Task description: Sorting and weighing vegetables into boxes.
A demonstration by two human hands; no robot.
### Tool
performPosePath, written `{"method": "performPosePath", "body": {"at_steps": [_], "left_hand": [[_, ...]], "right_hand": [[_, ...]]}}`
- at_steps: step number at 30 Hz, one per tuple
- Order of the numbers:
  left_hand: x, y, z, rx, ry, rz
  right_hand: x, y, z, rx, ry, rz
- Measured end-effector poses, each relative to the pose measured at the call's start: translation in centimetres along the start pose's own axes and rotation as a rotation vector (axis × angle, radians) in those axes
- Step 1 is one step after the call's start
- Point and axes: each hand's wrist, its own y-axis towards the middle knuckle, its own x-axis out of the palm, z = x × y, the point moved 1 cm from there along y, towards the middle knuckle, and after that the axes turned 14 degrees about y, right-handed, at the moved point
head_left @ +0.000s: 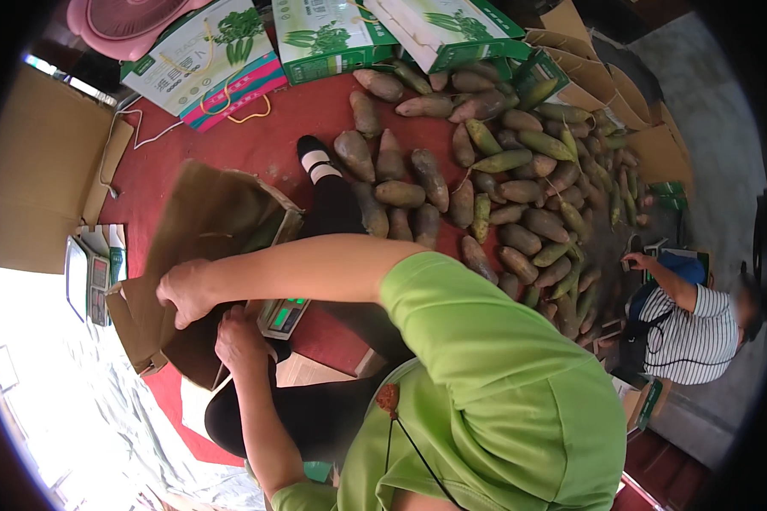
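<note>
An open brown cardboard box (176, 223) stands tilted over a digital scale (283, 318) whose display glows green. My right hand (187, 289) reaches across it, its fingers bent over the box's far flap. Closer to me, my left hand (242, 341) has its fingers closed at the box's near edge beside the scale. Something dark green shows inside the box, partly hidden by my right forearm. Right of my outstretched leg lies a big heap of long radishes (520, 192), brownish and green.
Printed green-and-white cartons (328, 38) line the back, with a pink round appliance (128, 21) at the back left. Another scale (98, 285) sits at the left near plastic sheeting (102, 409). A person in a striped shirt (690, 336) works at the right beyond the heap.
</note>
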Motion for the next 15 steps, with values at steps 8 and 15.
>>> {"method": "performPosePath", "body": {"at_steps": [8, 15], "left_hand": [[-1.2, -0.3, 0.3, -0.016, -0.064, 0.023], [-0.3, 0.0, 0.1, -0.013, -0.117, 0.028]], "right_hand": [[-11.0, -16.4, 5.7, -0.126, 0.592, 0.710], [-7.9, -34.0, 24.2, 0.695, 0.064, 0.958]]}}
